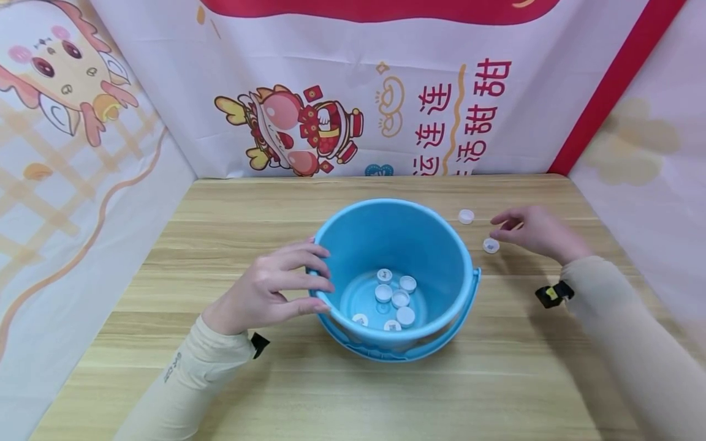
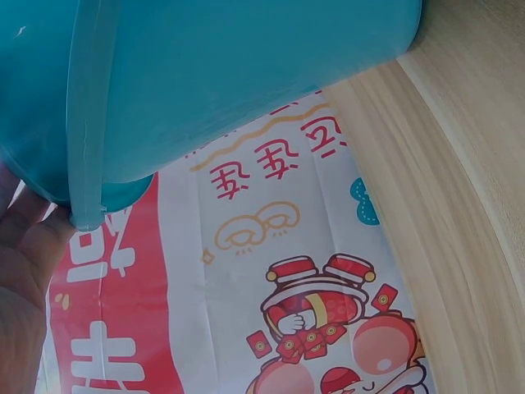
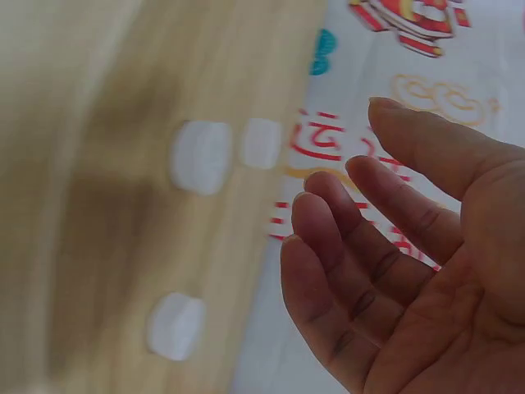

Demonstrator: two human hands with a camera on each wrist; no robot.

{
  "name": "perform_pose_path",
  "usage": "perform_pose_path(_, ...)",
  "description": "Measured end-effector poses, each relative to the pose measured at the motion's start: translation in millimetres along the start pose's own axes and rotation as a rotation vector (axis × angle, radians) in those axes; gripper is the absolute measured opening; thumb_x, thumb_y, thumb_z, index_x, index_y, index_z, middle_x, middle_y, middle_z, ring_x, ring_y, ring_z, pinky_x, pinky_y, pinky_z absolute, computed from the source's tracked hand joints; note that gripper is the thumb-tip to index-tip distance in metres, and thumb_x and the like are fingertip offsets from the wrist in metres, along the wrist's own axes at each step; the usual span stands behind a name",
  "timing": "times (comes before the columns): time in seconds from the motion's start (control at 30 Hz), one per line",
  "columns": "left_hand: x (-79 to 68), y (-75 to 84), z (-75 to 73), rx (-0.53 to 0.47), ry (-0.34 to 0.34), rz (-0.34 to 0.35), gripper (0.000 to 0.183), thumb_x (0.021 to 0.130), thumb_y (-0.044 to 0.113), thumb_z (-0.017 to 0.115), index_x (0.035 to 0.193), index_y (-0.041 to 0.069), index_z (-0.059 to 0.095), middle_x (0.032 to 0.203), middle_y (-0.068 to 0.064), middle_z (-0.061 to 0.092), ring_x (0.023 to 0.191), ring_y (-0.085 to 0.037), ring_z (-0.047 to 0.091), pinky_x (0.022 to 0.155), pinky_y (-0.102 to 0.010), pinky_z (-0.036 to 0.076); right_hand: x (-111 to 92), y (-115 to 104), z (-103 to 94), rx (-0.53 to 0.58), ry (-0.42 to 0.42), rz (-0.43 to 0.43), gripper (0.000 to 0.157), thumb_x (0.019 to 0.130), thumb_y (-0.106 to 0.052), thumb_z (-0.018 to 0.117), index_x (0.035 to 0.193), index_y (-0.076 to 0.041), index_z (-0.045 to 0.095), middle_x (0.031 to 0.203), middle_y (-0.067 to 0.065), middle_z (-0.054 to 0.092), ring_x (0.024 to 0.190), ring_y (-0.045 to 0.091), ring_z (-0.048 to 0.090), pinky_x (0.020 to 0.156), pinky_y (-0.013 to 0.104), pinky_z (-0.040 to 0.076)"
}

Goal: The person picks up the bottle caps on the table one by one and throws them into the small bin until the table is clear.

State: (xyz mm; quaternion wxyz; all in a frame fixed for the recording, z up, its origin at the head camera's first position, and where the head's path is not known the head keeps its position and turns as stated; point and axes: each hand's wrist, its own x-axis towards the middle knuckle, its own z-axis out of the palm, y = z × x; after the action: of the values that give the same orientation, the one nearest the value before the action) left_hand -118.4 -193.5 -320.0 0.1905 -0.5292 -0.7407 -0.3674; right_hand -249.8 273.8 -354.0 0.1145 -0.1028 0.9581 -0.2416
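Note:
A light blue bucket (image 1: 397, 233) stands on the table, its opening towards the head camera. My left hand (image 1: 284, 285) grips the bucket's left rim, fingertips lapping over the edge. In the left wrist view, the bucket's outer wall (image 2: 262, 66) fills the top, with the fingers (image 2: 37, 238) at its rim. Several white round caps (image 1: 400, 298) lie on the bucket's bottom, some with dark printing. Over the table to the right, my right hand (image 1: 537, 233) hovers with loosely bent fingers, holding nothing. Just beside its fingertips lies a white cap (image 1: 491, 245); the right wrist view shows blurred white caps (image 3: 201, 156).
Another white cap (image 1: 466, 216) lies farther back on the wooden table (image 1: 231, 208). The bucket's blue handle (image 1: 408, 354) hangs down along its front. Printed cloth (image 1: 331, 55) hangs behind the table and along both sides.

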Motion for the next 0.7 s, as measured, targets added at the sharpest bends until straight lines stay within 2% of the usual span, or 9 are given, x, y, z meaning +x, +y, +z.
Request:
perform_pose_path(0.13,0.7,0.6,-0.3,0.002,0.003,0.003,0.028,0.091,0.035,0.073,0.098,0.009,0.077,0.101,-0.005,0.070,0.112,-0.030,0.060,0.105,-0.054,0.042,5,8,10.9,-0.020,-0.035,0.002,0.059,0.089,-0.045,0.073,0.131,-0.006,0.061,0.110,0.015,0.066,0.096,0.031,0.059,0.076,0.044,0.054)
perform_pose_path(0.37,1.6,1.1,-0.3,0.003,0.000,0.003,0.027,0.090,0.035,0.074,0.098,0.009,0.077,0.101,-0.005,0.070,0.112,-0.030,0.060,0.106,-0.055,0.041,9,17,23.8,-0.006,-0.103,0.083,0.068,0.089,-0.047,0.072,0.139,-0.007,0.052,0.114,0.020,0.061,0.097,0.034,0.056,0.074,0.040,0.053)
perform_pose_path(0.5,0.5,1.3,-0.5,0.000,-0.002,-0.007,0.027,0.090,0.035,0.074,0.099,0.009,0.077,0.101,-0.006,0.070,0.113,-0.029,0.060,0.107,-0.053,0.041,10,19,29.6,0.002,-0.108,0.101,0.060,0.091,-0.046,0.070,0.135,-0.007,0.055,0.115,0.021,0.060,0.099,0.035,0.056,0.076,0.041,0.053)
perform_pose_path(0.7,0.1,1.2,-0.6,0.001,-0.003,-0.010,0.027,0.090,0.035,0.074,0.099,0.010,0.077,0.101,-0.006,0.070,0.113,-0.029,0.060,0.107,-0.050,0.041,9,20,36.0,-0.002,-0.075,0.082,0.047,0.093,-0.039,0.069,0.127,-0.007,0.062,0.110,0.018,0.062,0.095,0.033,0.055,0.074,0.039,0.052)
